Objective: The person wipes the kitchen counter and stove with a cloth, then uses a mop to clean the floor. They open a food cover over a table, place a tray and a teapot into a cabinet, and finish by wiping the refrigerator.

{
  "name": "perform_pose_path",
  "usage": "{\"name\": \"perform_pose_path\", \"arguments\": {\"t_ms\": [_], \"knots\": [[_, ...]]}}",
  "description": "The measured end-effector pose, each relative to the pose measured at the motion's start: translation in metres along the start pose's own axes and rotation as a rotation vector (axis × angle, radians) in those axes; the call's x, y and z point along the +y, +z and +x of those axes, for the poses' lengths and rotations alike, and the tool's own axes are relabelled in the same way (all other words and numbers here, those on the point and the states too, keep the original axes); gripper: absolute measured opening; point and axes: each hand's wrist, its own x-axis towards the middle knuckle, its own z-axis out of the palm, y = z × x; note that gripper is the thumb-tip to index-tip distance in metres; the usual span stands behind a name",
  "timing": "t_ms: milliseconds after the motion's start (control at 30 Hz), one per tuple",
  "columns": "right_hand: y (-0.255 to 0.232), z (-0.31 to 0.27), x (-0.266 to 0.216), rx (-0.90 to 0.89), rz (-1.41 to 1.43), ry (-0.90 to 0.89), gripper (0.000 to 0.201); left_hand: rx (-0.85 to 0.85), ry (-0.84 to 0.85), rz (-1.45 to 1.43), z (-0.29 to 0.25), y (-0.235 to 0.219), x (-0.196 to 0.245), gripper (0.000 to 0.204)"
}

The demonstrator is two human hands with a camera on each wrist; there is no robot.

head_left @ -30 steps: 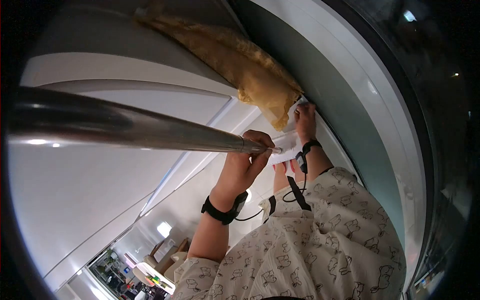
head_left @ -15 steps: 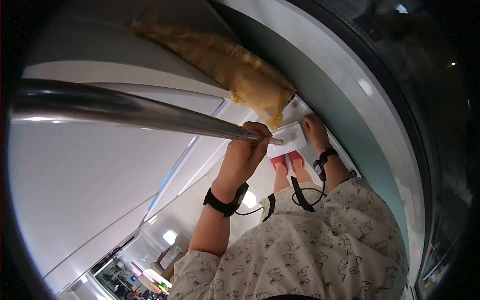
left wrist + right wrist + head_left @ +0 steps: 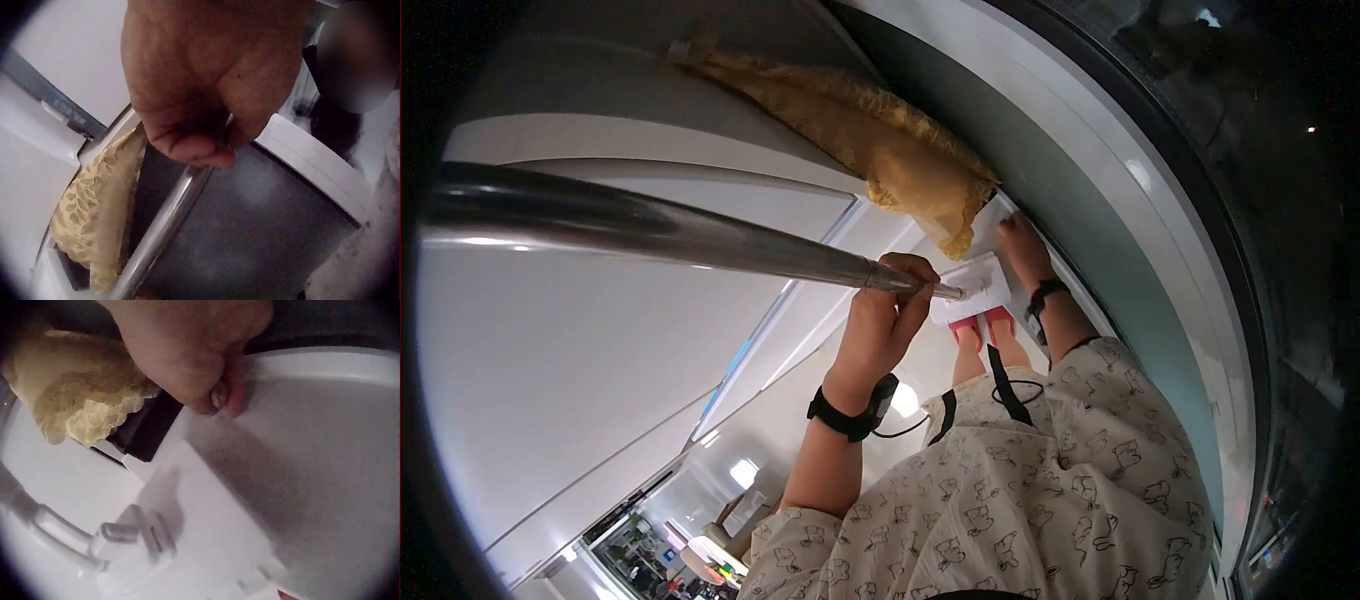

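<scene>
In the head view my left hand [image 3: 890, 315] grips the thin lower part of a shiny metal mop pole [image 3: 730, 240], which runs from the left edge down toward the floor. At its lower end sits a flat white mop head [image 3: 978, 284], lying in front of the feet. The left wrist view has the fingers curled round the pole [image 3: 165, 222]. My right hand [image 3: 1026, 252] is low beside the wall, past the mop head. In the right wrist view its thumb and finger meet around a small brownish spot, close over the white floor; I cannot tell whether that is something held.
A yellow patterned lace cloth [image 3: 900, 150] hangs near the right hand. White panels [image 3: 580, 330] stand at the left, with a curved window frame [image 3: 1140, 180] at the right. Red slippers [image 3: 967, 328] are just behind the mop head. A cluttered room shows at lower left.
The right hand shifted away from the cloth, then slightly back toward the wall corner. More of the mop head and the slippers came into sight. The left hand keeps its hold on the pole.
</scene>
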Motion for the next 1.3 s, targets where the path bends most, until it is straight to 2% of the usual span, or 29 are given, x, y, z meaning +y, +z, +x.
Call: {"name": "perform_pose_path", "arguments": {"t_ms": [100, 167, 200, 333, 367, 433, 500, 533, 600, 633, 700, 833, 900, 967, 1000, 1033, 1067, 1100, 1133, 1167, 1200, 1267, 1300], "knots": [[-0.006, -0.04, 0.024, -0.043, -0.005, -0.077, 0.022, -0.023, 0.055, -0.014, 0.004, 0.001, -0.001, 0.012], [0.003, -0.061, 0.041, 0.12, 0.088, -0.157, 0.019, -0.048, 0.101, -0.018, 0.009, 0.004, -0.003, 0.013], [0.009, -0.065, 0.045, 0.186, 0.042, -0.181, 0.02, -0.056, 0.096, -0.035, 0.012, 0.006, -0.005, 0.013], [0.012, -0.085, 0.056, 0.242, 0.007, -0.177, 0.017, -0.042, 0.012, -0.137, 0.026, 0.019, -0.012, 0.014], [0.008, -0.091, 0.057, 0.206, 0.079, -0.12, 0.017, -0.015, -0.035, -0.2, 0.03, 0.022, -0.016, 0.015], [-0.008, -0.103, 0.055, 0.175, 0.151, -0.057, 0.017, -0.009, -0.015, -0.209, 0.036, 0.024, -0.018, 0.02], [-0.023, -0.112, 0.052, 0.063, 0.297, 0.113, 0.019, -0.003, 0.007, -0.218, 0.041, 0.026, -0.018, 0.021], [-0.028, -0.114, 0.05, 0.066, 0.299, 0.112, 0.019, -0.003, 0.009, -0.215, 0.044, 0.027, -0.019, 0.021], [-0.039, -0.118, 0.038, 0.3, 0.353, 0.048, 0.02, 0.029, 0.012, -0.257, 0.05, 0.029, -0.025, 0.023], [-0.048, -0.118, 0.029, 0.306, 0.356, 0.047, 0.02, 0.027, 0.018, -0.253, 0.054, 0.03, -0.026, 0.023], [-0.07, -0.113, 0.007, 0.348, 0.409, -0.001, 0.021, 0.125, 0.032, -0.33, 0.066, 0.031, -0.028, 0.025], [-0.109, -0.104, -0.043, 0.406, 0.521, -0.125, 0.024, 0.118, 0.127, -0.329, 0.075, 0.024, -0.033, 0.029], [-0.121, -0.097, -0.067, 0.406, 0.567, -0.194, 0.026, 0.18, 0.052, -0.194, 0.067, 0.025, -0.029, 0.033], [-0.138, -0.1, -0.101, 0.377, 0.622, -0.188, 0.027, 0.326, 0.049, -0.039, 0.05, 0.025, -0.043, 0.036], [-0.146, -0.102, -0.117, 0.304, 0.755, -0.173, 0.025, 0.347, -0.086, -0.181, 0.037, 0.026, -0.043, 0.034], [-0.15, -0.102, -0.131, 0.227, 0.883, -0.156, 0.024, 0.291, -0.223, -0.464, 0.021, 0.03, -0.031, 0.037], [-0.15, -0.1, -0.142, 0.242, 0.783, -0.33, 0.023, 0.138, -0.325, -0.849, 0.009, 0.034, -0.043, 0.044], [-0.149, -0.1, -0.152, 0.254, 0.675, -0.498, 0.023, -0.033, -0.426, -1.223, -0.001, 0.034, -0.03, 0.05], [-0.142, -0.103, -0.162, 0.12, 0.569, -0.503, 0.021, 0.0, -0.501, -1.356, -0.01, 0.035, -0.02, 0.047], [-0.13, -0.106, -0.174, 0.077, 0.43, -0.432, 0.022, 0.025, -0.577, -1.491, -0.017, 0.035, -0.015, 0.045], [-0.129, -0.107, -0.183, 0.14, 0.344, -0.46, 0.019, 0.021, -0.558, -1.488, -0.02, 0.036, -0.024, 0.045], [-0.133, -0.106, -0.194, 0.21, 0.251, -0.497, 0.016, -0.067, -0.312, -1.838, -0.023, 0.036, -0.053, 0.038], [-0.135, -0.106, -0.199, 0.249, 0.229, -0.539, 0.019, -0.069, -0.297, -1.839, -0.025, 0.036, -0.047, 0.038]]}}
